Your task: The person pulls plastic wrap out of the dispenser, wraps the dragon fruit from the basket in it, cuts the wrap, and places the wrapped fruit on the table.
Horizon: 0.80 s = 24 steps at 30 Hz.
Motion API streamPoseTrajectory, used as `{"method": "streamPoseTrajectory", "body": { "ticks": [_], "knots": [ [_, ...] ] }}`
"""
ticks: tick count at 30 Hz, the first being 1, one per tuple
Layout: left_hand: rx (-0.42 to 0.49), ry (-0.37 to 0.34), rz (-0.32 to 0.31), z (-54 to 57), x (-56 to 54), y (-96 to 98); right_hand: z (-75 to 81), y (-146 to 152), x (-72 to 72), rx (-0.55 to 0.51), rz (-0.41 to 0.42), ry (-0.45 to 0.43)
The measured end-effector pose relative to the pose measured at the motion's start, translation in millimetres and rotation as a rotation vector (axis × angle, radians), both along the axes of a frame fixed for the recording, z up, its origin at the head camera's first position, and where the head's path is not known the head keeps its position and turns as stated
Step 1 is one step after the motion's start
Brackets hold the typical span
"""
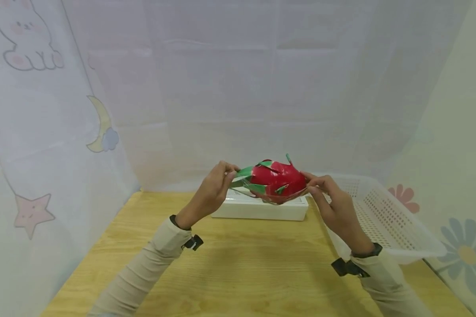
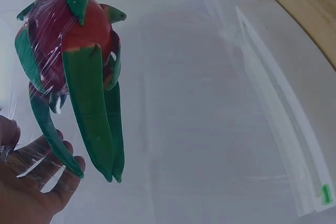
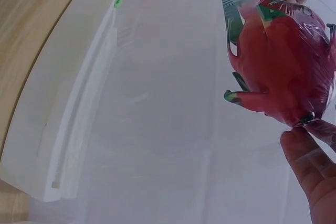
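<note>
A red dragon fruit [image 1: 278, 178] with long green scales is held up in the air, lying sideways between my two hands. Clear cling film [image 2: 52, 11] covers much of it and shines in creases. At the leafy end, my left hand [image 1: 213, 188] pinches the gathered film, some of which stretches across its fingers in the left wrist view. My right hand [image 1: 335, 207] pinches the film at the rounded end, thumb and fingertips touching close against the fruit in the right wrist view.
Behind and below the fruit, a long white box [image 1: 262, 212] rests on the wooden table [image 1: 238, 264]; a green mark shows on its end. A white perforated plastic basket [image 1: 396, 220] stands at the right. A pale cloth [image 1: 222, 88] hangs behind the table.
</note>
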<state>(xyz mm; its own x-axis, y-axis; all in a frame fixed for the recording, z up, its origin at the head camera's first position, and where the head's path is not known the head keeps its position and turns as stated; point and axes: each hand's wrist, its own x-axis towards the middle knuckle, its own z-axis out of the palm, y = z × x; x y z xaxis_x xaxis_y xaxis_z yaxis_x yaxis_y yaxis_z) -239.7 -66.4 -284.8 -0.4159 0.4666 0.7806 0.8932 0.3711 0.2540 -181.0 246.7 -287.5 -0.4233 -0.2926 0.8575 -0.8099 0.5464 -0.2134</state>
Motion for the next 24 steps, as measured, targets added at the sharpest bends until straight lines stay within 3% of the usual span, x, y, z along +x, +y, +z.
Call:
{"method": "streamPoseTrajectory", "body": {
  "ticks": [8,14,18,24],
  "knots": [
    [-0.051,0.013,-0.022,6.7,21.2,-4.7,5.7,6.6,21.9,0.063,-0.011,0.019],
    [-0.084,-0.059,-0.082,-2.7,35.8,-11.6,-7.0,7.2,35.3,0.117,-0.016,-0.009],
    [-0.093,-0.184,-0.159,-17.8,33.9,-13.2,-24.7,6.7,32.3,0.1,-0.013,-0.114],
    [-0.088,-0.5,-0.187,-54.9,24.0,-15.7,-62.7,6.6,14.2,0.036,0.106,-0.35]
  ]
}}
